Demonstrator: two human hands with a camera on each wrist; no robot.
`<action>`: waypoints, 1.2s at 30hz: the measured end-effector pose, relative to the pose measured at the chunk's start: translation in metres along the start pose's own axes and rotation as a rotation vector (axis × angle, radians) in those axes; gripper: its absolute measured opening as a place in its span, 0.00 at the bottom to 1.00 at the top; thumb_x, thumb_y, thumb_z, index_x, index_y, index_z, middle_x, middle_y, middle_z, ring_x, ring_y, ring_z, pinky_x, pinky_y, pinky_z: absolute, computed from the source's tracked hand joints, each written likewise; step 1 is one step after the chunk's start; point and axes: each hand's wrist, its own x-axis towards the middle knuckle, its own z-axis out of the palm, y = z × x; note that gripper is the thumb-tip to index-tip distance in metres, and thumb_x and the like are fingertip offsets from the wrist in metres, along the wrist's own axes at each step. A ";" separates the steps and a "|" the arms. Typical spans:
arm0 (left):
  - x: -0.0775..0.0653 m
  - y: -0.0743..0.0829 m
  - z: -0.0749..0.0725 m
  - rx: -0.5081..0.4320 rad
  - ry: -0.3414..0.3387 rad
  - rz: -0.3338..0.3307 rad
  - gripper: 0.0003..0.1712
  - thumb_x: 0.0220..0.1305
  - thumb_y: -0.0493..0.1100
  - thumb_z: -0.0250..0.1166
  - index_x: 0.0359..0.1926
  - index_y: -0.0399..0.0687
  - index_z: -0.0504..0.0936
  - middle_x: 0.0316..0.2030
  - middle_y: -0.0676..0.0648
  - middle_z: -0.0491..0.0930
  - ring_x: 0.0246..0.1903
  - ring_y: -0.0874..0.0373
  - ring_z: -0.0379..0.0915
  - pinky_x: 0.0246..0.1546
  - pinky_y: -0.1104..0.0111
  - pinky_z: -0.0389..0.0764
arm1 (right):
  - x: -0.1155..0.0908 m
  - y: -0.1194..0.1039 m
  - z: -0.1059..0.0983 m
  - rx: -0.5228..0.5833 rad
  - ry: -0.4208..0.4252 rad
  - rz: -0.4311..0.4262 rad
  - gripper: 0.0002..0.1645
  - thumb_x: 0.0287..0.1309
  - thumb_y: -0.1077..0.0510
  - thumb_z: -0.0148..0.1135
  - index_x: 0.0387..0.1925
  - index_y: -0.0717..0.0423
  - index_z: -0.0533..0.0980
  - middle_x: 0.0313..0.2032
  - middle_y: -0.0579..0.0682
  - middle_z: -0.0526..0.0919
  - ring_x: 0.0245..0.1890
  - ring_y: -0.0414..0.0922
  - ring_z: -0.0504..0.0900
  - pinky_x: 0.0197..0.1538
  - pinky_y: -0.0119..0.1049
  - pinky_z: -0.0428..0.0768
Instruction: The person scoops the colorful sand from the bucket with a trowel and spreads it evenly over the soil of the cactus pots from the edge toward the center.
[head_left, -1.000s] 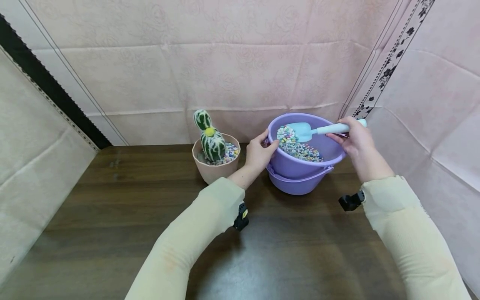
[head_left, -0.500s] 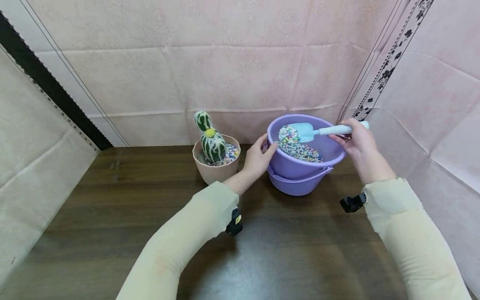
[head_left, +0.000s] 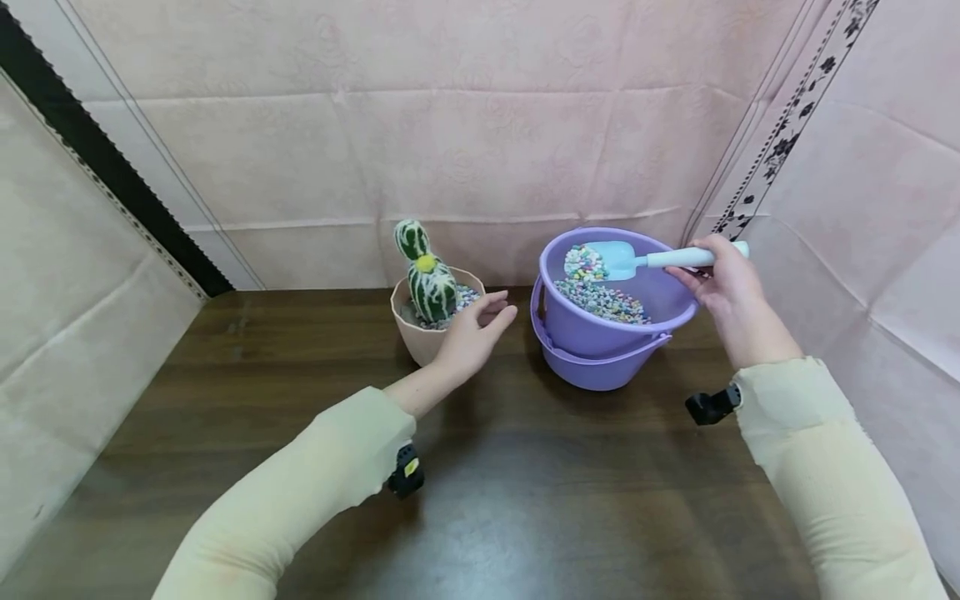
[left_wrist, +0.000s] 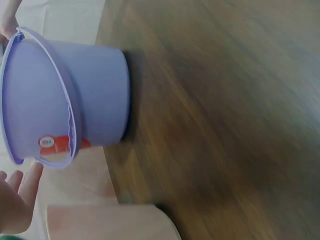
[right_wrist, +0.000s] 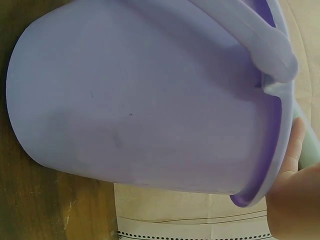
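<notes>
In the head view my right hand (head_left: 726,279) grips the pale handle of a light blue hand trowel (head_left: 621,260). Small multicoloured pebbles (head_left: 585,263) lie on the trowel's blade, over the inside of a purple bucket (head_left: 600,348). More loose pebbles (head_left: 609,304) cover the bucket's bottom. My left hand (head_left: 467,340) holds nothing; its fingers are loosely bent in front of a peach plant pot (head_left: 417,340). A green and white cactus (head_left: 432,292) leans in that pot among pebbles, partly hidden by the hand. The right wrist view shows the bucket's side (right_wrist: 135,100) close up.
Everything stands on a dark wooden table (head_left: 540,492). Pale patterned cloth (head_left: 480,150) hangs behind and at both sides. The bucket's handle (left_wrist: 62,90) hangs down its outside in the left wrist view.
My left hand has let go of the bucket's rim and moved left to the pot. The right hand keeps the loaded trowel over the bucket, almost still.
</notes>
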 end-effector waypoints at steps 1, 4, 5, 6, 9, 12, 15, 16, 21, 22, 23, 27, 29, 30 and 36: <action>-0.003 -0.002 -0.004 -0.003 -0.004 0.001 0.24 0.66 0.49 0.57 0.59 0.44 0.73 0.54 0.42 0.78 0.53 0.52 0.74 0.57 0.62 0.75 | 0.000 0.000 0.000 -0.002 0.002 0.001 0.09 0.55 0.69 0.59 0.32 0.58 0.67 0.31 0.53 0.72 0.26 0.50 0.82 0.32 0.43 0.86; -0.010 -0.007 -0.017 0.001 -0.015 -0.004 0.24 0.66 0.48 0.57 0.59 0.43 0.73 0.55 0.41 0.77 0.54 0.52 0.73 0.58 0.62 0.75 | 0.002 -0.002 -0.002 0.014 -0.001 0.013 0.09 0.54 0.69 0.60 0.32 0.59 0.67 0.30 0.54 0.72 0.26 0.50 0.81 0.32 0.44 0.86; -0.012 -0.009 -0.020 0.001 -0.018 -0.004 0.23 0.66 0.48 0.57 0.60 0.43 0.73 0.54 0.41 0.77 0.54 0.52 0.73 0.58 0.62 0.75 | 0.002 -0.002 -0.002 0.021 -0.002 0.019 0.09 0.53 0.70 0.60 0.31 0.59 0.68 0.29 0.54 0.72 0.26 0.51 0.81 0.32 0.44 0.86; -0.014 -0.012 -0.024 0.004 -0.019 -0.001 0.23 0.67 0.47 0.57 0.59 0.42 0.73 0.54 0.41 0.77 0.53 0.52 0.74 0.57 0.62 0.75 | 0.002 -0.003 -0.003 0.021 -0.002 0.023 0.09 0.53 0.70 0.60 0.31 0.59 0.68 0.29 0.54 0.72 0.27 0.50 0.81 0.32 0.44 0.86; -0.019 -0.016 -0.033 0.005 -0.011 0.012 0.23 0.66 0.46 0.57 0.58 0.40 0.74 0.53 0.41 0.78 0.53 0.51 0.74 0.57 0.61 0.76 | 0.004 -0.007 -0.005 0.028 0.001 0.038 0.08 0.52 0.70 0.61 0.29 0.60 0.69 0.29 0.54 0.72 0.28 0.50 0.80 0.33 0.44 0.86; -0.022 -0.019 -0.042 0.030 0.018 0.046 0.21 0.66 0.45 0.58 0.57 0.38 0.75 0.52 0.40 0.79 0.52 0.51 0.74 0.56 0.60 0.76 | 0.006 -0.011 -0.007 0.039 0.007 0.058 0.06 0.53 0.69 0.60 0.28 0.61 0.70 0.30 0.54 0.72 0.29 0.49 0.79 0.34 0.45 0.86; -0.025 -0.021 -0.053 0.063 0.058 0.066 0.21 0.66 0.45 0.58 0.55 0.38 0.76 0.51 0.40 0.79 0.51 0.51 0.75 0.55 0.60 0.77 | 0.008 -0.013 -0.009 0.056 0.014 0.077 0.06 0.53 0.69 0.61 0.27 0.61 0.71 0.30 0.55 0.72 0.29 0.50 0.79 0.33 0.46 0.86; -0.026 -0.022 -0.056 0.069 0.073 0.071 0.21 0.66 0.45 0.58 0.55 0.38 0.76 0.51 0.40 0.79 0.51 0.51 0.75 0.55 0.60 0.77 | 0.008 -0.014 -0.009 0.062 0.013 0.080 0.06 0.52 0.70 0.62 0.27 0.61 0.71 0.30 0.55 0.72 0.29 0.50 0.80 0.33 0.46 0.86; -0.027 -0.031 -0.074 0.108 0.162 0.064 0.20 0.66 0.46 0.58 0.55 0.41 0.77 0.50 0.41 0.80 0.50 0.51 0.75 0.50 0.60 0.77 | 0.010 -0.015 -0.009 0.078 0.010 0.093 0.08 0.52 0.69 0.62 0.27 0.60 0.70 0.30 0.54 0.73 0.28 0.51 0.80 0.33 0.47 0.86; -0.026 -0.033 -0.077 0.128 0.183 0.061 0.20 0.66 0.46 0.58 0.55 0.41 0.77 0.50 0.42 0.80 0.50 0.52 0.75 0.49 0.61 0.77 | 0.010 -0.015 -0.009 0.083 0.009 0.094 0.07 0.53 0.69 0.61 0.27 0.60 0.70 0.30 0.54 0.72 0.28 0.51 0.80 0.33 0.47 0.86; -0.026 -0.035 -0.080 0.149 0.203 0.054 0.20 0.66 0.46 0.58 0.55 0.42 0.77 0.50 0.42 0.80 0.50 0.52 0.75 0.48 0.60 0.77 | 0.011 -0.015 -0.009 0.087 0.009 0.092 0.07 0.54 0.69 0.61 0.27 0.60 0.70 0.30 0.55 0.72 0.28 0.51 0.80 0.33 0.47 0.86; -0.023 -0.044 -0.089 0.205 0.294 0.010 0.20 0.65 0.45 0.58 0.56 0.42 0.76 0.51 0.41 0.78 0.51 0.49 0.73 0.49 0.57 0.77 | 0.011 -0.014 -0.007 0.104 0.007 0.090 0.08 0.52 0.70 0.62 0.26 0.61 0.70 0.30 0.55 0.73 0.28 0.52 0.81 0.34 0.48 0.85; -0.021 -0.049 -0.092 0.222 0.325 -0.035 0.22 0.65 0.45 0.57 0.58 0.41 0.74 0.53 0.40 0.76 0.52 0.47 0.72 0.51 0.56 0.76 | 0.010 -0.013 -0.007 0.104 0.005 0.090 0.08 0.50 0.71 0.62 0.26 0.61 0.70 0.29 0.56 0.74 0.28 0.52 0.82 0.34 0.48 0.85; -0.020 -0.052 -0.093 0.221 0.334 -0.065 0.22 0.66 0.45 0.57 0.59 0.41 0.73 0.54 0.40 0.75 0.53 0.47 0.71 0.52 0.55 0.76 | 0.010 -0.013 -0.006 0.103 0.005 0.092 0.08 0.49 0.71 0.63 0.26 0.61 0.71 0.29 0.56 0.75 0.28 0.53 0.82 0.34 0.48 0.85; -0.014 -0.061 -0.090 0.131 0.302 -0.240 0.31 0.67 0.48 0.54 0.66 0.39 0.61 0.62 0.37 0.67 0.57 0.44 0.69 0.57 0.56 0.75 | 0.009 -0.012 -0.005 0.094 0.015 0.101 0.06 0.52 0.69 0.61 0.25 0.61 0.72 0.27 0.57 0.76 0.27 0.53 0.82 0.33 0.47 0.86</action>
